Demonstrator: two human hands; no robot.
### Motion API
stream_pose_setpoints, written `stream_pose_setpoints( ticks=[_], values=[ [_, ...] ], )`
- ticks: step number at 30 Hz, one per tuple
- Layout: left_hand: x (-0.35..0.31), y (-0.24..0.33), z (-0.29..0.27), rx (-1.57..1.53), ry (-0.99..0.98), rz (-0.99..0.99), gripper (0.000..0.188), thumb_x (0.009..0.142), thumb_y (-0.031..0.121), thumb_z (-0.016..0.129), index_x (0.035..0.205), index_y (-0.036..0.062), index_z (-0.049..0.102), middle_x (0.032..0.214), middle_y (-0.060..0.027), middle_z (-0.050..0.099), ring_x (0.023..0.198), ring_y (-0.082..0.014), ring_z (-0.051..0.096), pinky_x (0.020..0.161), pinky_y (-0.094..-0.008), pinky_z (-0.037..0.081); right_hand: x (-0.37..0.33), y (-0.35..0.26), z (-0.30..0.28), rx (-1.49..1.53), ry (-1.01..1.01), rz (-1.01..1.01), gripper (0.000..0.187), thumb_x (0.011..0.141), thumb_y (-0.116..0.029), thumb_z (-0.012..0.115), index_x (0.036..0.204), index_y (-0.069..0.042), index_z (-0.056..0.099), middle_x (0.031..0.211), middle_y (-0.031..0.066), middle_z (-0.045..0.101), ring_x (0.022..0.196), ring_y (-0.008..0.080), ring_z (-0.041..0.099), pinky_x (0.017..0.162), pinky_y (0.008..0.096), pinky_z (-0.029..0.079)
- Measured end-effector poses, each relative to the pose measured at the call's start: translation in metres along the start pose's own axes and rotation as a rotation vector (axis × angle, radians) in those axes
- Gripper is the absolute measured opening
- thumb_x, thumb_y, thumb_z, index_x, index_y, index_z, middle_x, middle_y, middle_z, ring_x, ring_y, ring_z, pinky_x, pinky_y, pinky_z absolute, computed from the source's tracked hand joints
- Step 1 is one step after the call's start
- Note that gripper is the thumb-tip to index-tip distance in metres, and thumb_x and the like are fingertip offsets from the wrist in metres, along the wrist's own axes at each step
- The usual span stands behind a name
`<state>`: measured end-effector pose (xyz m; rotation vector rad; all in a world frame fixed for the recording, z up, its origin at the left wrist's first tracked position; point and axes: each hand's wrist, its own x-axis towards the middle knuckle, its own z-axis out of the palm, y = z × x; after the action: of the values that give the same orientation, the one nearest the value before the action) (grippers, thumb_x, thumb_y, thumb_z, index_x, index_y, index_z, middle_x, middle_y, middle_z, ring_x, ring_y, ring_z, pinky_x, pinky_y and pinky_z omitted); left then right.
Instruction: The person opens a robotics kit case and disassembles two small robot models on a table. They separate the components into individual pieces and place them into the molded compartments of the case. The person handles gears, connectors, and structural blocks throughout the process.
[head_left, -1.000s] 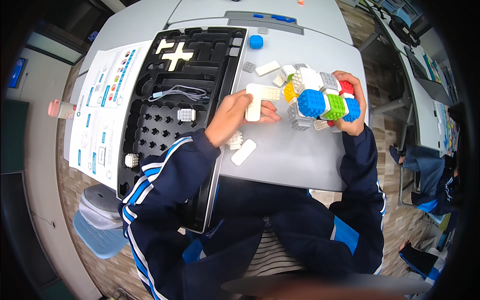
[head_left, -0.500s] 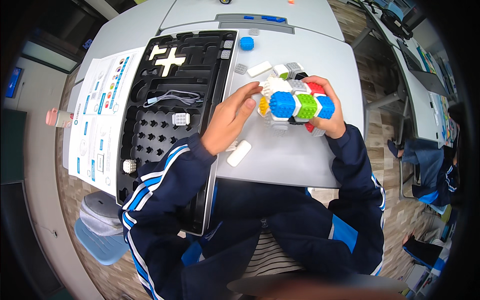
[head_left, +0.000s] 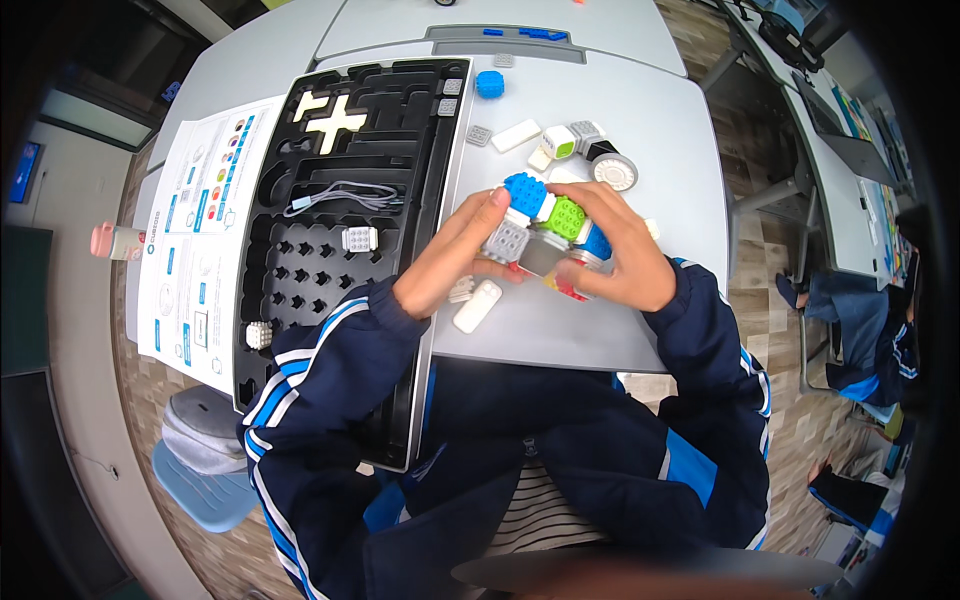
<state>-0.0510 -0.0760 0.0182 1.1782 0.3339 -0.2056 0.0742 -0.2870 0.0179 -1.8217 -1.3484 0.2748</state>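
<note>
Between both hands I hold an assembly of studded cube blocks [head_left: 565,219], with blue, green, grey, red and yellow pieces showing. My left hand [head_left: 450,245] grips its left side, thumb close to a blue cube. My right hand [head_left: 630,255] wraps around the right side, fingers over the top and thumb at the lower front. The fingers hide part of the assembly. Just beyond it lie a white and grey block piece with a green face [head_left: 563,143] and a grey-white wheel [head_left: 613,172]. A white rounded bar [head_left: 478,306] rests near my left wrist.
To the left stands a black compartment tray [head_left: 300,240] with a coiled grey cable [head_left: 345,197] and cream connector pieces [head_left: 337,122]. A printed sheet [head_left: 200,220] lies beyond it. Farther off are a lone blue cube [head_left: 490,85] and another white bar [head_left: 516,135].
My left hand has closed onto the assembly, which it was only beside before. The assembly has shifted left and nearer and been turned, exposing a grey face. The wheel behind is now uncovered.
</note>
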Motion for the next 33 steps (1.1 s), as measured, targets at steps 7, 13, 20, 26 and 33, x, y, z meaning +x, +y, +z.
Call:
stream_pose_setpoints(
  ticks=[7, 13, 20, 26, 33],
  values=[
    [0.001, -0.005, -0.006, 0.623, -0.039, 0.406, 0.087, 0.091, 0.045, 0.075, 0.155, 0.0077, 0.029, 0.134, -0.0155, 0.048, 0.127, -0.0213, 0.050, 0.092, -0.0351, 0.053, -0.003, 0.002, 0.007, 0.355, 0.048, 0.224, 0.077, 0.078, -0.026, 0.086, 0.139, -0.001, 0.046, 0.128, 0.0140, 0.055, 0.119, 0.0258, 0.057, 0.103, 0.0373, 0.044],
    [-0.001, -0.025, 0.006, 0.177, -0.128, 0.344, 0.085, 0.093, 0.034, 0.074, 0.156, 0.0082, 0.024, 0.140, -0.0102, 0.048, 0.131, -0.0190, 0.049, 0.109, -0.0338, 0.041, -0.003, 0.002, 0.032, 1.210, -0.018, 0.411, 0.088, 0.082, -0.020, 0.082, 0.153, -0.006, 0.031, 0.141, 0.0100, 0.049, 0.133, 0.0192, 0.047, 0.111, 0.0349, 0.039],
    [-0.004, -0.037, 0.017, -0.027, 0.023, 0.244, 0.067, 0.097, 0.020, 0.069, 0.148, 0.0037, 0.028, 0.134, -0.0112, 0.050, 0.125, -0.0172, 0.051, 0.107, -0.0335, 0.043, 0.004, -0.003, 0.054, 1.029, 0.140, 0.457, 0.076, 0.087, -0.022, 0.080, 0.146, -0.007, 0.035, 0.128, 0.0084, 0.052, 0.122, 0.0160, 0.052, 0.104, 0.0313, 0.044],
    [-0.004, -0.044, 0.016, 0.060, 0.041, 0.402, 0.071, 0.098, 0.020, 0.067, 0.151, -0.0002, 0.025, 0.135, -0.0128, 0.049, 0.125, -0.0175, 0.051, 0.106, -0.0328, 0.044, 0.005, -0.009, 0.057, 0.907, 0.210, 0.328, 0.081, 0.087, -0.024, 0.081, 0.146, -0.005, 0.029, 0.124, 0.0091, 0.052, 0.116, 0.0156, 0.054, 0.100, 0.0320, 0.048],
    [-0.012, -0.030, 0.022, 0.126, 0.053, 0.423, 0.077, 0.095, 0.019, 0.070, 0.153, -0.0018, 0.023, 0.135, -0.0133, 0.049, 0.123, -0.0186, 0.053, 0.104, -0.0325, 0.045, 0.003, -0.024, 0.054, 0.907, 0.293, 0.272, 0.089, 0.084, -0.027, 0.084, 0.147, -0.005, 0.026, 0.127, 0.0102, 0.052, 0.118, 0.0169, 0.055, 0.101, 0.0327, 0.047]
  ],
)
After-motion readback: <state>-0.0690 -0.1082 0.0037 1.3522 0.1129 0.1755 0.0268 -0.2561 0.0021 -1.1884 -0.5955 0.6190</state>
